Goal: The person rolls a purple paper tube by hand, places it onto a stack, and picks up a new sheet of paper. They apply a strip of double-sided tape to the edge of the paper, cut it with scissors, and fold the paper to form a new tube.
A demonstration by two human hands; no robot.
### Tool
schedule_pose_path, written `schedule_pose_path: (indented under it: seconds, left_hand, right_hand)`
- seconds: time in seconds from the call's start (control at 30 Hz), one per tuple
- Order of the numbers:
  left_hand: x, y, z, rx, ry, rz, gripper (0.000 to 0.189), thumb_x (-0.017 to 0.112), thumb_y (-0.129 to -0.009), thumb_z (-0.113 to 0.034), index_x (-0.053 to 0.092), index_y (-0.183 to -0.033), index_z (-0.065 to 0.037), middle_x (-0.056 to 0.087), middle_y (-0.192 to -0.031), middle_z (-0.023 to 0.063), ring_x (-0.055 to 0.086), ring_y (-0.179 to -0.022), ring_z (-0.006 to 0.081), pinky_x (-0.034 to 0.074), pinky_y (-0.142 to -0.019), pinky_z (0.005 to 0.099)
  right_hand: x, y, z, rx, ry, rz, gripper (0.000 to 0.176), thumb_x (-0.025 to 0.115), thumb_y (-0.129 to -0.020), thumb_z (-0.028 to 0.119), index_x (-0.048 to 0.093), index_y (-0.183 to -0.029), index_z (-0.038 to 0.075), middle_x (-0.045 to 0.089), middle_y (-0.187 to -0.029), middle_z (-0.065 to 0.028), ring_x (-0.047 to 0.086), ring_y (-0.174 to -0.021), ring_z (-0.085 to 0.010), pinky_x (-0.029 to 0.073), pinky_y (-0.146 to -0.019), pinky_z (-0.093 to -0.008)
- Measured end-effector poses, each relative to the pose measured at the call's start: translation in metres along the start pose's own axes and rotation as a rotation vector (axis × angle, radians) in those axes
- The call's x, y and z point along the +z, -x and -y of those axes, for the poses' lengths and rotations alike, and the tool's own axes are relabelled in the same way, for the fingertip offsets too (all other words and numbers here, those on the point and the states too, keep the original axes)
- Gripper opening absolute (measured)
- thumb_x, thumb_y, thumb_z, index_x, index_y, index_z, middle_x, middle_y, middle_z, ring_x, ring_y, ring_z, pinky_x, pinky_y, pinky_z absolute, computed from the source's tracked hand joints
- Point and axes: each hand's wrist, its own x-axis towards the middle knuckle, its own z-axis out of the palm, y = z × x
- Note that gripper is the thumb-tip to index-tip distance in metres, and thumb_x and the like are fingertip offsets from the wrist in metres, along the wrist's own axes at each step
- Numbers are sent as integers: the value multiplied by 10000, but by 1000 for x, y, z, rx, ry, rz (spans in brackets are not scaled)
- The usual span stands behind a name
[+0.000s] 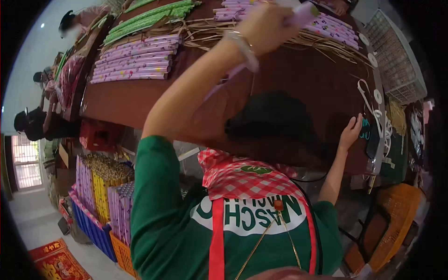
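Observation:
My left hand, with a bracelet and a pale bangle at its wrist, reaches over the far part of the brown table. Its fingers are wrapped round a lilac patterned tube, slightly blurred. The tube seems to run diagonally back under my forearm, which covers part of it. Rows of similar tubes lie at the left, and more tubes lie just beyond the hand. My right hand rests near the right table edge, fingers stretched out, beside a dark item with teal lettering.
Green tubes and dry brown strips lie along the far side. White cord hangs by the right edge, near a wire basket. A blue crate of upright tubes stands lower left. Other people sit at the left.

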Motion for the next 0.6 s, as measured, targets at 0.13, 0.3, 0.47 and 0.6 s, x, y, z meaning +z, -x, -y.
schedule_pose_path:
  seconds: [0.13,0.3,0.47,0.6]
  left_hand:
    - [97,-40,-49,610,-736,394,231,591,-746,-174,643,-929,-42,618,-947,197,597,-898,350,494,-764,389]
    - [261,-40,-71,257,-34,280,239,552,-754,-115,609,-967,-22,570,-1001,193,579,-924,330,495,-740,420]
    - [345,-23,-63,281,119,435,234,529,-771,-144,603,-958,-26,549,-1025,200,543,-972,353,481,-781,422]
    - [367,1,-47,233,290,471,254,521,-771,-93,590,-1011,-48,560,-1029,162,494,-1068,313,411,-900,390]
  right_hand:
    - [-28,-4,58,-321,-128,-279,296,427,-947,154,538,-1157,-23,547,-1166,-152,527,-1054,-294,424,-890,-367]
    - [-37,7,114,-729,-90,-158,198,491,-865,22,592,-1031,-15,587,-1019,-139,557,-932,-291,448,-806,-366]
    - [-16,1,113,-761,-203,59,169,531,-835,6,606,-987,10,588,-981,-119,564,-898,-282,454,-781,-359]
    - [-4,-33,121,-419,-265,381,164,537,-860,62,590,-1000,-5,594,-979,-106,568,-907,-270,449,-787,-320]
